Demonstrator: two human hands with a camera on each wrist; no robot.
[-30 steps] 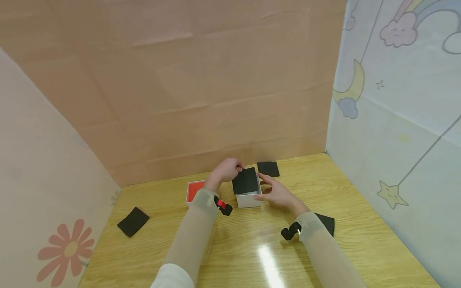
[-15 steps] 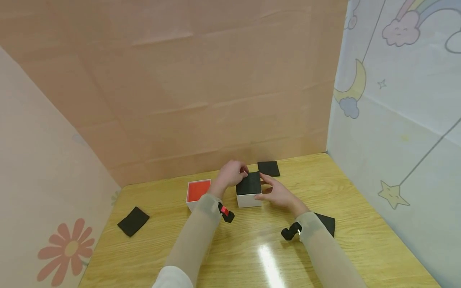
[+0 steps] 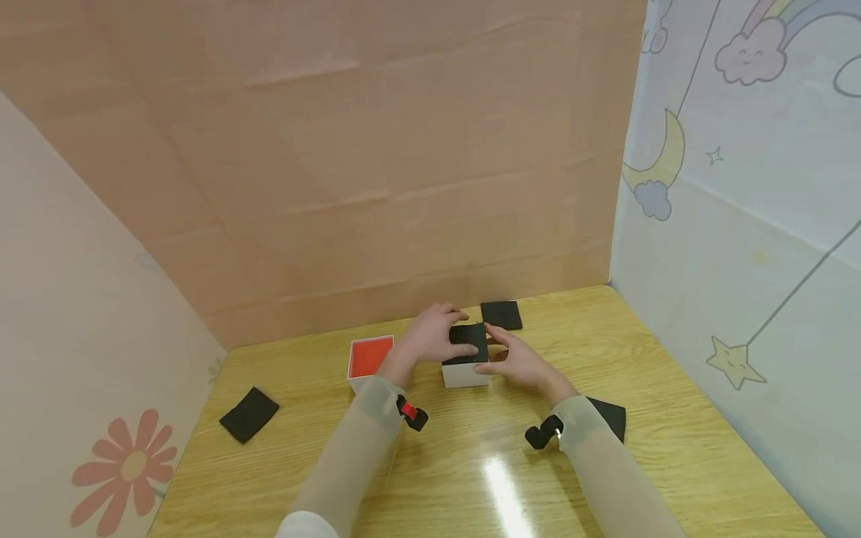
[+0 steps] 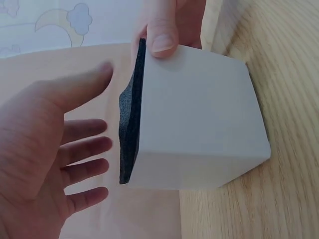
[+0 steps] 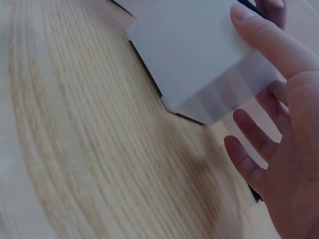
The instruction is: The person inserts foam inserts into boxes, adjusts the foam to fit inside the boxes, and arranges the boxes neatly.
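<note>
A white box (image 3: 466,375) stands on the table with a black foam sheet (image 3: 474,338) lying over its top. In the left wrist view the foam sheet (image 4: 130,112) bulges a little above the rim of the box (image 4: 194,104). My left hand (image 3: 430,336) hovers over the sheet, its fingers (image 4: 89,145) spread and apart from the foam in that view. My right hand (image 3: 521,362) holds the box at its right side. Its thumb (image 5: 271,37) presses on the near wall, while the fingers reach round toward the far side.
A second box with a red inside (image 3: 371,357) stands to the left, partly behind my left wrist. Black sheets lie at the far edge (image 3: 501,314), at the left (image 3: 249,415) and beside my right forearm (image 3: 608,418). Cloth walls (image 3: 403,149) enclose the table (image 3: 444,478).
My left hand lowered the foam sheet rightward onto the box top, then let go and spread its fingers. My right hand has stayed on the box.
</note>
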